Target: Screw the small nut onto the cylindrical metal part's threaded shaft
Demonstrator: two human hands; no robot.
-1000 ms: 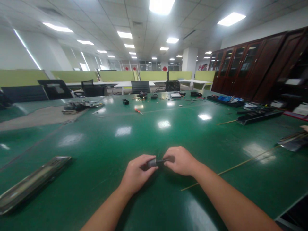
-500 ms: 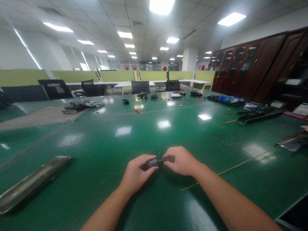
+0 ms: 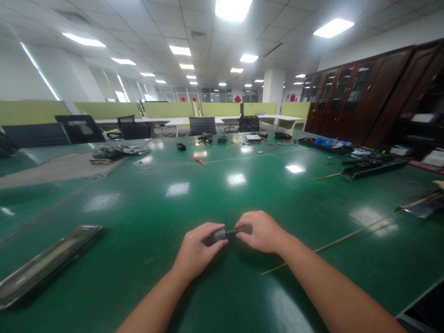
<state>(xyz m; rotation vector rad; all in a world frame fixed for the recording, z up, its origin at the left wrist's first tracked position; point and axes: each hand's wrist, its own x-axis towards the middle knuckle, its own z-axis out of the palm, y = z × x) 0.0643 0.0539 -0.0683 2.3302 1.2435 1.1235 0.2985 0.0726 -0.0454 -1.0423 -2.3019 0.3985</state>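
Near the front of the green table (image 3: 208,199), my left hand (image 3: 197,249) pinches a small grey cylindrical part (image 3: 219,235) between thumb and fingers. A thin dark shaft (image 3: 231,232) points from that cylinder toward the right. At the shaft's far end, my right hand (image 3: 262,232) is closed with thumb and fingertips together on it. The exact kind of part is too small to make out. Under my right forearm runs a long thin yellowish rod (image 3: 340,240) lying on the table.
A long metal tray-like piece (image 3: 52,259) lies at the left. Farther off are an orange screwdriver (image 3: 199,160), small black boxes (image 3: 181,146) and a heap of parts (image 3: 116,151). A black channel (image 3: 374,167) lies at the right; another person's fingers (image 3: 440,184) show at the edge.
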